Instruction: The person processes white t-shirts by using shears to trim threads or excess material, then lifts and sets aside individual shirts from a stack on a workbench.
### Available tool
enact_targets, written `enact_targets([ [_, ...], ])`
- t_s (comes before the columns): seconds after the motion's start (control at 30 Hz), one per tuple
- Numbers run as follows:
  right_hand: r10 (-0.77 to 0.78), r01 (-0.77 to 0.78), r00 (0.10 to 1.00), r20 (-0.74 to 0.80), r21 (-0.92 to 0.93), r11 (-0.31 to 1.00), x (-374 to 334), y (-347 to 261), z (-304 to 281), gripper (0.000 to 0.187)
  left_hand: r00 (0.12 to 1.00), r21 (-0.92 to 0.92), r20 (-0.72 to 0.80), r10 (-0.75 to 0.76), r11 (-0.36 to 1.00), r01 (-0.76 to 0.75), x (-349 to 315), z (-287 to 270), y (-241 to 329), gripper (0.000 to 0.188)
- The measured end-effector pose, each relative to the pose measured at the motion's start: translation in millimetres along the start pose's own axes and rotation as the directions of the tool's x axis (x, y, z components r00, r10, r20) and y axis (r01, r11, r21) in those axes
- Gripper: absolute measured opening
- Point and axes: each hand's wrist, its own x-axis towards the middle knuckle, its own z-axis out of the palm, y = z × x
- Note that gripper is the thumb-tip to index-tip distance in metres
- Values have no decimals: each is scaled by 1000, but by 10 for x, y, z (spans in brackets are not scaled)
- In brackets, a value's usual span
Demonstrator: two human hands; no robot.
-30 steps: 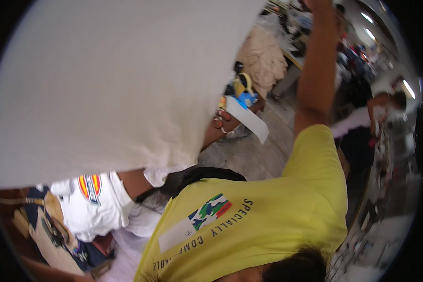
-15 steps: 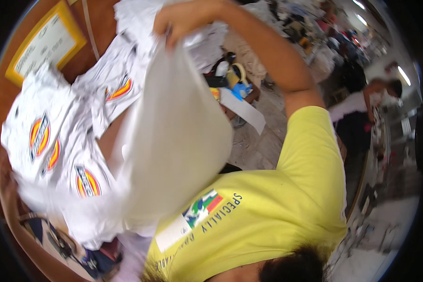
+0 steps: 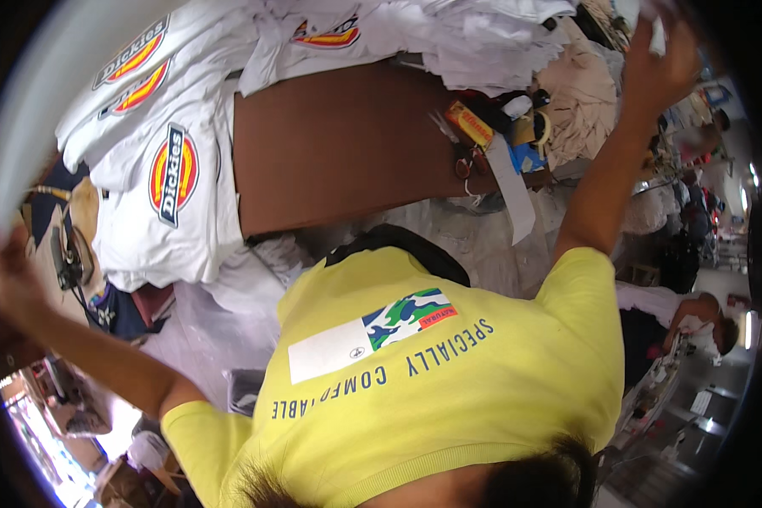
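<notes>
At the far left edge, my raised left hand (image 3: 10, 275) is blurred and closed at the lower end of a pale white cloth (image 3: 27, 118). This cloth stretches up along the rim and out of view at the top. My right hand (image 3: 662, 72) is lifted high at the upper right, fingers curled round a small white bit that looks like the same cloth; its middle is out of view. Below and between the hands lie white T-shirts (image 3: 207, 203) with round red and yellow prints, spread along the left and far sides of a brown table (image 3: 339, 144).
Scissors (image 3: 461, 161), a yellow-orange box (image 3: 469, 124), a tape roll (image 3: 542, 129) and a white strip (image 3: 510, 190) are at the table's right end. Beige cloth (image 3: 580, 93) is heaped beyond. An iron (image 3: 72, 254) stands at left. Another person (image 3: 694, 326) works at far right.
The white cloth has swung from in front of me up to the upper left rim, uncovering the brown table. My right hand has gone outward to the right; the view has shifted.
</notes>
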Motion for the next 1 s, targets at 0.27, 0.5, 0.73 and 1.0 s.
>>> enact_targets([
  [0.27,175,-351,647,742,85,933,-2858,-1529,-743,18,731,-763,276,-624,320,561,-2311,1876,-1402,35],
  [0.5,222,-790,393,892,204,578,-3282,-1903,-1270,24,620,-491,-41,-784,556,670,-2638,2031,-1229,28],
  [0.73,-92,-638,500,861,437,634,-2878,-2484,-737,41,965,75,255,-56,996,38,-2553,3074,-250,35],
  [1.0,-349,-481,360,865,493,725,-3005,-3042,-690,68,653,271,748,117,845,-461,-2828,3615,-174,70],
])
